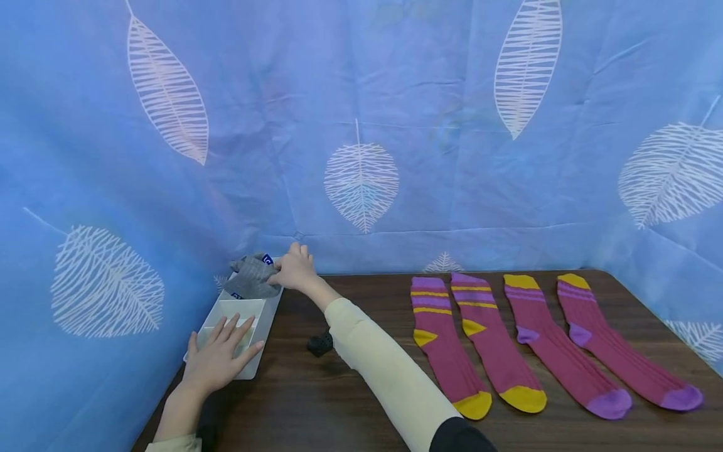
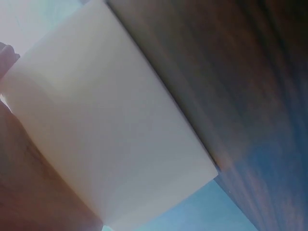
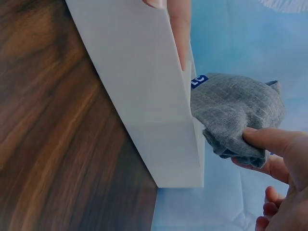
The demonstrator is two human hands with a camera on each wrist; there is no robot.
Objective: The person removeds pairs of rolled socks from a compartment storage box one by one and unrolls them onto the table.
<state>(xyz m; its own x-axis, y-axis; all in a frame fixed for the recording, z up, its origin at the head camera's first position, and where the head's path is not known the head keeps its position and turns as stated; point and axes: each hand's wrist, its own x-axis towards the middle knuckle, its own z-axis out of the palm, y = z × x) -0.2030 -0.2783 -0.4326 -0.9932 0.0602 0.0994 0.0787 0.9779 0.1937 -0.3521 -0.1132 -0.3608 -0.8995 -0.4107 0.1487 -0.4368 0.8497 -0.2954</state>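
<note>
A long white compartment box point(image 1: 265, 326) stands at the table's left edge. Over its near compartments my left hand point(image 1: 217, 361) lies with fingers spread, touching the box. My right hand point(image 1: 296, 269) is at the box's far end. Between thumb and fingers it pinches a bundled grey sock point(image 3: 240, 110) with dark blue lettered patches. That bundle sits at the far compartment, partly above the rim; how deep it goes is hidden. In the left wrist view the box's plain side wall point(image 2: 115, 120) fills most of the picture.
Several maroon socks lie flat in a row on the right side of the dark wooden table point(image 1: 361, 402): two with yellow toes point(image 1: 522, 398), two with purple toes point(image 1: 610, 405). A small black object point(image 1: 320, 344) lies beside the right forearm. A blue leaf-patterned curtain point(image 1: 271, 157) hangs behind.
</note>
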